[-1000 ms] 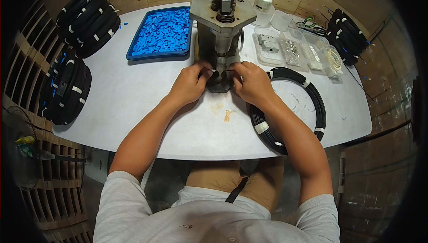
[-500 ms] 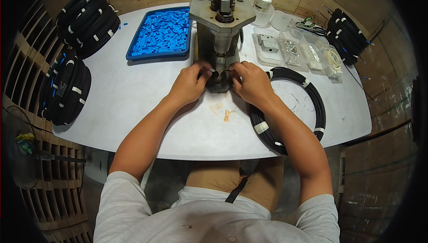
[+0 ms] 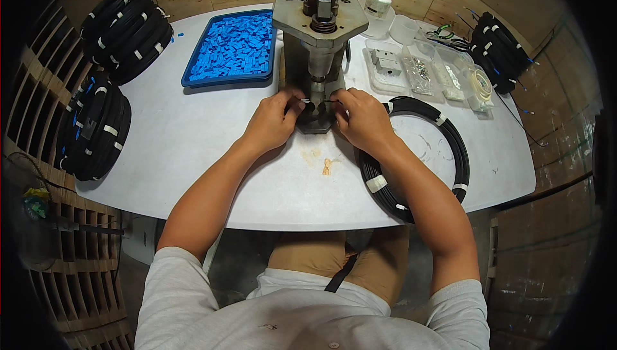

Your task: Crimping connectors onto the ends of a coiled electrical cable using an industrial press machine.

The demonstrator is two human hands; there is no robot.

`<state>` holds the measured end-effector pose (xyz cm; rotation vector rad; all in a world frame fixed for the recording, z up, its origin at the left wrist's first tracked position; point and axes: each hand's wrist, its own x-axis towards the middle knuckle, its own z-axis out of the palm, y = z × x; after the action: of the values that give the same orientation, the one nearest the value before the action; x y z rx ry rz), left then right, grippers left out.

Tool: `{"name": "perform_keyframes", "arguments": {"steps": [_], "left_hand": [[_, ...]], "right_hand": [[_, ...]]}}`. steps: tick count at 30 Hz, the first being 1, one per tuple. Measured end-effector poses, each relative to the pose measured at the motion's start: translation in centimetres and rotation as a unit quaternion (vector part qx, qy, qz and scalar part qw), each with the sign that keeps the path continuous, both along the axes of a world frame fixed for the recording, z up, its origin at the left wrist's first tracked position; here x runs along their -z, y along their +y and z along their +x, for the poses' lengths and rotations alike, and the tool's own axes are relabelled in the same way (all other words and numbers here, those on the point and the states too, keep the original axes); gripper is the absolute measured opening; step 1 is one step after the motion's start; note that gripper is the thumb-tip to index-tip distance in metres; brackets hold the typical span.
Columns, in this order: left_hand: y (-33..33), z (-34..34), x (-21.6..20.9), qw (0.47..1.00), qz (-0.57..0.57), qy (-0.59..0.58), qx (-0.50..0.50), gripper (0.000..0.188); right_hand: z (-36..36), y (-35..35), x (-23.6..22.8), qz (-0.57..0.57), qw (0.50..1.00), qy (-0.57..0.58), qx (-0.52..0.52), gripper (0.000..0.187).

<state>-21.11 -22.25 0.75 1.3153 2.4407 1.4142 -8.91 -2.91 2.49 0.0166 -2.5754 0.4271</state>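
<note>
A metal bench press [image 3: 324, 48] stands at the far middle of the table, and both my hands are at its lower tool. On its left side, my left hand [image 3: 272, 121] is closed, pinching a small pale, thin piece [image 3: 304, 100] whose kind is too small to tell. Opposite it, my right hand [image 3: 364, 121] pinches the end of a black cable [image 3: 330, 101], pointed at the tool. A black cable coil [image 3: 461, 151] bound with white tape lies partly under my right forearm. My fingers hide most of what sits in the tool.
A blue tray [image 3: 186, 83] of small blue parts sits left of the press. Black cable coils [image 3: 132, 35] are stacked at far left, another stack [image 3: 96, 135] nearer, more [image 3: 501, 51] at far right. Clear containers [image 3: 385, 87] and a white bottle [image 3: 378, 4] stand right of the press.
Hardly anything differs. My left fingers were slightly blurred by motion before and now look still; both hands keep their places at the press.
</note>
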Motion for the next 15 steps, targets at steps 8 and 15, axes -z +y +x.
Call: {"name": "perform_keyframes", "arguments": {"steps": [8, 15], "left_hand": [[0.03, 0.07, -0.21, 1.000, -0.014, -0.009, -0.004, 0.020], [0.07, -0.02, -0.20, 1.000, -0.016, -0.014, -0.001, 0.020]], "right_hand": [[0.04, -0.03, -0.04, 0.001, 1.000, 0.002, -0.003, 0.014], [-0.03, 0.06, 0.11, -0.008, 1.000, 0.007, -0.003, 0.016]]}}
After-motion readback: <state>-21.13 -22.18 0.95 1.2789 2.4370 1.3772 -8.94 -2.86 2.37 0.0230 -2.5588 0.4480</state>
